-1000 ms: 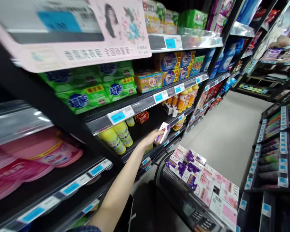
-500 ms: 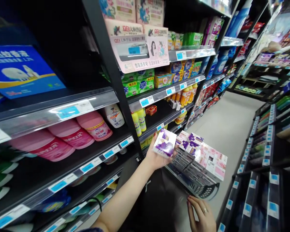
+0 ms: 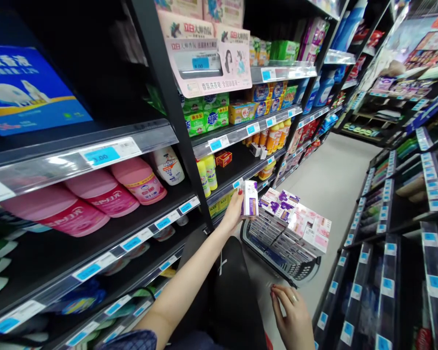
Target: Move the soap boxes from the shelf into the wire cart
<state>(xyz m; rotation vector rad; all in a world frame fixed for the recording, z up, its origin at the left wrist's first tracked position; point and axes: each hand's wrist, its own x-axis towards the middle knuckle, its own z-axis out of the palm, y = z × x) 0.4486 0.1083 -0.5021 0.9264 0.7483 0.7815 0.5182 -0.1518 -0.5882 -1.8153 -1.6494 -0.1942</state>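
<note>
My left hand (image 3: 235, 212) is closed around a small white and purple soap box (image 3: 250, 198) marked LUX, held up in front of the lower shelves. The box is turned so that a narrow side faces me. Just right of it, white and purple soap boxes (image 3: 280, 204) and pink soap boxes (image 3: 311, 226) are stacked in a dark shopping basket (image 3: 273, 260) on the floor. Near the bottom of the view, my right hand (image 3: 292, 316), with a ring, hangs loosely bent and holds nothing. It is apart from the basket.
Shelves on the left carry pink bottles (image 3: 101, 194), a white bottle (image 3: 168, 166) and a blue box (image 3: 31, 92). Green soap packs (image 3: 213, 116) and yellow cans (image 3: 207, 175) stand beyond the black post (image 3: 168, 87). More shelving (image 3: 389, 287) lines the right of the aisle floor (image 3: 323, 160).
The soap box has been turned from its broad face to a narrow side in my left hand. The right hand has shifted slightly left, and the view has moved a little.
</note>
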